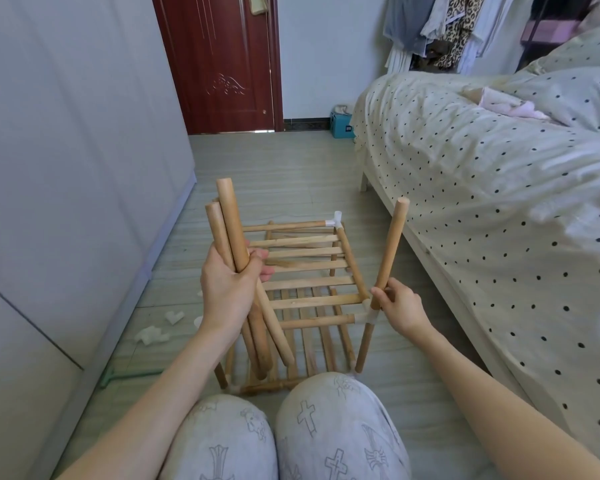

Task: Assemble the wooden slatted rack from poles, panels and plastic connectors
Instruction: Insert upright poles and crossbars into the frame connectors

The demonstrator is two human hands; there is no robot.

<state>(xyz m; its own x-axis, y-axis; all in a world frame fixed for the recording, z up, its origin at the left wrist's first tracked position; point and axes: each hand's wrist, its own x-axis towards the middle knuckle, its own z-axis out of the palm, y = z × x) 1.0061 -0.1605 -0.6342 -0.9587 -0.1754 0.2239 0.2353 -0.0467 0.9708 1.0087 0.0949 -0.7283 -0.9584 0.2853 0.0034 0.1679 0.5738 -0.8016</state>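
A partly built wooden slatted rack [309, 268] stands on the floor in front of my knees, with an upper slatted panel over a lower one [312, 344]. My left hand [227, 282] grips a bundle of loose wooden poles [231, 223], held upright above the rack's left side. My right hand [399, 306] pinches the lower end of a single upright pole [390, 251], whose foot sits at the white plastic connector [370, 315] on the near right corner. Another white connector [335, 219] caps the far right corner.
Loose white plastic connectors [160, 329] lie on the floor to the left, beside a grey wardrobe [66, 168]. A bed with a dotted cover [482, 188] runs along the right. A dark red door [222, 64] and a blue box [342, 124] are at the back.
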